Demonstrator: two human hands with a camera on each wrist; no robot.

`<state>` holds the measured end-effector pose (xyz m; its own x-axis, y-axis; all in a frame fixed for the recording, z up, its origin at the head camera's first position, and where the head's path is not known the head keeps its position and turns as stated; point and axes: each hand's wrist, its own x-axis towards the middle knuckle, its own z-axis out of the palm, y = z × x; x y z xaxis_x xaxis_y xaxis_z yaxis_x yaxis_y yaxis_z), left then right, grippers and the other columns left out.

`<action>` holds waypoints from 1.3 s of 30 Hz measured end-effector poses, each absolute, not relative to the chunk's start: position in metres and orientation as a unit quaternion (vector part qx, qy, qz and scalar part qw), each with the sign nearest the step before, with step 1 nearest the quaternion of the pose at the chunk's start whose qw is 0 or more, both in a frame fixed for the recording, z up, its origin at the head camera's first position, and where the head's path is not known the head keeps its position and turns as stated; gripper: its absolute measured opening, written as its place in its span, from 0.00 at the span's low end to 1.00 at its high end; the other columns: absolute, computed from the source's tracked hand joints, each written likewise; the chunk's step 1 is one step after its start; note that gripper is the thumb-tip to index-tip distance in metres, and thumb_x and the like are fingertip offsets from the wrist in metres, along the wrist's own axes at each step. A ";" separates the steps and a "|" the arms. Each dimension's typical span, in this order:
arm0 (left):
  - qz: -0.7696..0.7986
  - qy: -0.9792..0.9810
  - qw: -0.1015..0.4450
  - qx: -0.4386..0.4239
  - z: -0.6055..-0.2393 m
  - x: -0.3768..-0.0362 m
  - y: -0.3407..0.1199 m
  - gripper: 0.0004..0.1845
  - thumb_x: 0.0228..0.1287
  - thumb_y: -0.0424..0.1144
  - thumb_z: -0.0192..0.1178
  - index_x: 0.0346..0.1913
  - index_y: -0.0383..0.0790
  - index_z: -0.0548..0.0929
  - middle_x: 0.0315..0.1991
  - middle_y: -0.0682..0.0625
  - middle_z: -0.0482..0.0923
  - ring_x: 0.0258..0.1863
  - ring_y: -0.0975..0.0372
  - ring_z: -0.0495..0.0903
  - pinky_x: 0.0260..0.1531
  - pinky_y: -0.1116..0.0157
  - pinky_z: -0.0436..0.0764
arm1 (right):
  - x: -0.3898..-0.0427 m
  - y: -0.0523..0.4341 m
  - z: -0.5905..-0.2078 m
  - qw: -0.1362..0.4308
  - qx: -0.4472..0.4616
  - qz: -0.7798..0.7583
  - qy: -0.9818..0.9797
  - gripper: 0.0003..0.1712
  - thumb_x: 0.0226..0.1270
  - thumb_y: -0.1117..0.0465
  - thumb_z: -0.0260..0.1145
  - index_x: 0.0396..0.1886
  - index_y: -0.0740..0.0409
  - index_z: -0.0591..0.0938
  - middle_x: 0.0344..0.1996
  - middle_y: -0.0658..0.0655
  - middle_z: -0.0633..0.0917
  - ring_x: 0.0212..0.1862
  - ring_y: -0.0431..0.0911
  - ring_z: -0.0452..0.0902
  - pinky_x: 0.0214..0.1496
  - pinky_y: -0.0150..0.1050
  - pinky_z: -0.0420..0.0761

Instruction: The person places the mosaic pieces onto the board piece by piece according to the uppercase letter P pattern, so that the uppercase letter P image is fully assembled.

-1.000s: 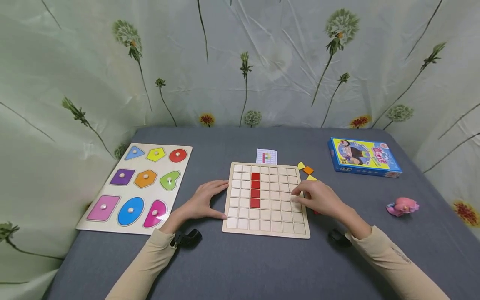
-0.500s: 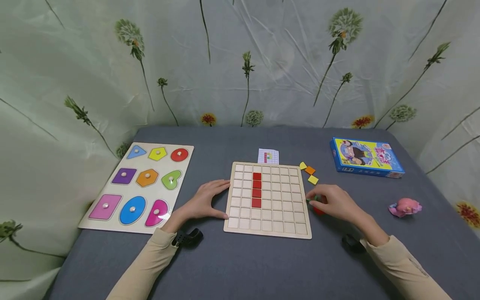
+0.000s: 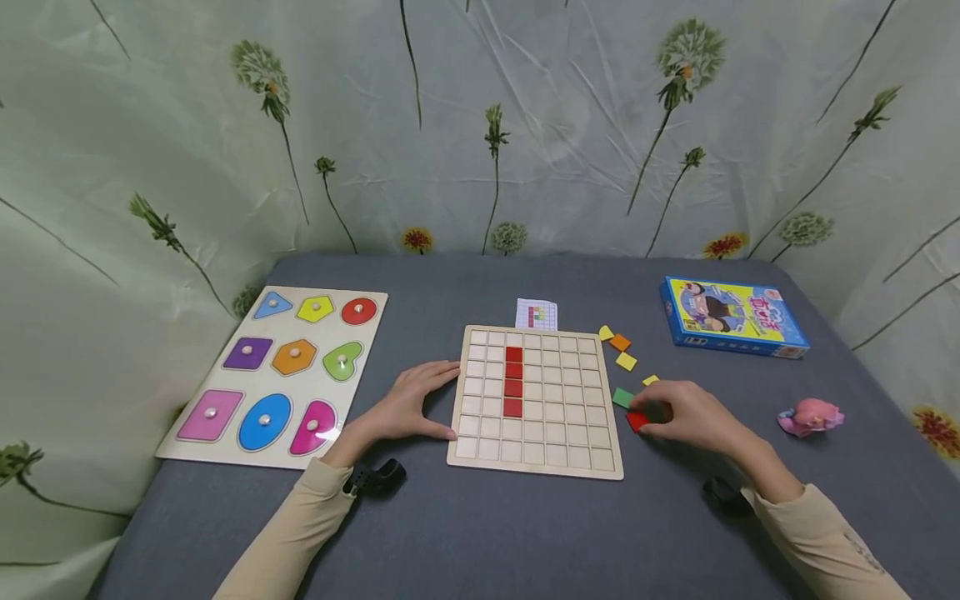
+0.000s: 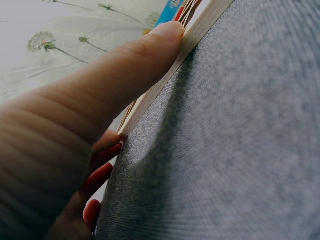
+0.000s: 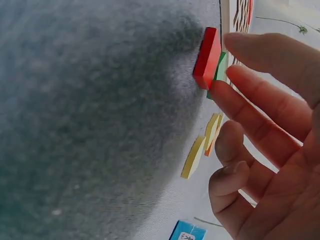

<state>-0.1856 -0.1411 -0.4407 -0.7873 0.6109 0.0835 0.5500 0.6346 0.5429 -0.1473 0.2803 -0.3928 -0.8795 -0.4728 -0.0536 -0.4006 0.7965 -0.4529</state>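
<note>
A wooden grid board [image 3: 558, 454] lies on the grey cloth, with a column of red square tiles [image 3: 513, 388] set in its cells. My left hand [image 3: 408, 404] rests at the board's left edge, fingers and thumb extended; in the left wrist view its thumb [image 4: 135, 60] lies along the wooden rim. Right of the board, my right hand [image 3: 686, 417] hovers low with thumb and fingers apart, fingertips right at a loose red tile [image 5: 207, 57]. A green tile [image 3: 622, 397] lies just beside that one. Several yellow and orange tiles [image 3: 626, 361] are scattered beyond.
A small printed pattern card [image 3: 536, 313] lies behind the board. On the left is a knobbed shape puzzle [image 3: 300, 425]. A blue and yellow box [image 3: 735, 317] stands at the back right, and a pink toy figure [image 3: 810, 416] sits near the right side.
My right hand has moved from the board's right edge rightward to the loose tiles, uncovering the green and red ones. The left hand has stayed at the board.
</note>
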 end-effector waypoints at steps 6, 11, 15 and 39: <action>0.278 0.904 0.053 0.322 -0.440 -0.186 -0.141 0.51 0.40 0.55 0.73 0.68 0.38 0.65 0.69 0.44 0.64 0.71 0.48 0.59 0.65 0.42 0.55 | -0.146 0.281 -0.393 0.094 -0.219 -0.207 0.949 0.16 0.50 0.61 0.73 0.41 0.55 0.84 0.35 0.50 0.83 0.30 0.36 0.67 0.29 0.27 0.69; 0.276 0.905 0.052 0.320 -0.438 -0.185 -0.141 0.51 0.39 0.54 0.74 0.68 0.38 0.65 0.69 0.44 0.64 0.70 0.48 0.59 0.65 0.42 0.55 | -0.147 0.280 -0.395 0.091 -0.209 -0.202 0.952 0.16 0.50 0.61 0.73 0.41 0.57 0.84 0.33 0.49 0.83 0.31 0.36 0.67 0.29 0.27 0.69; 0.280 0.903 0.050 0.321 -0.437 -0.185 -0.141 0.51 0.39 0.54 0.74 0.68 0.38 0.65 0.69 0.44 0.64 0.71 0.48 0.59 0.65 0.42 0.55 | -0.148 0.278 -0.397 0.089 -0.204 -0.198 0.955 0.15 0.49 0.61 0.73 0.40 0.57 0.85 0.31 0.49 0.82 0.31 0.37 0.68 0.30 0.27 0.70; 0.281 0.904 0.045 0.320 -0.441 -0.185 -0.141 0.51 0.39 0.55 0.74 0.68 0.39 0.65 0.69 0.45 0.64 0.71 0.50 0.59 0.65 0.43 0.56 | -0.144 0.258 -0.390 0.029 -0.215 -0.191 0.957 0.13 0.47 0.60 0.75 0.35 0.55 0.86 0.26 0.47 0.80 0.26 0.34 0.65 0.24 0.27 0.66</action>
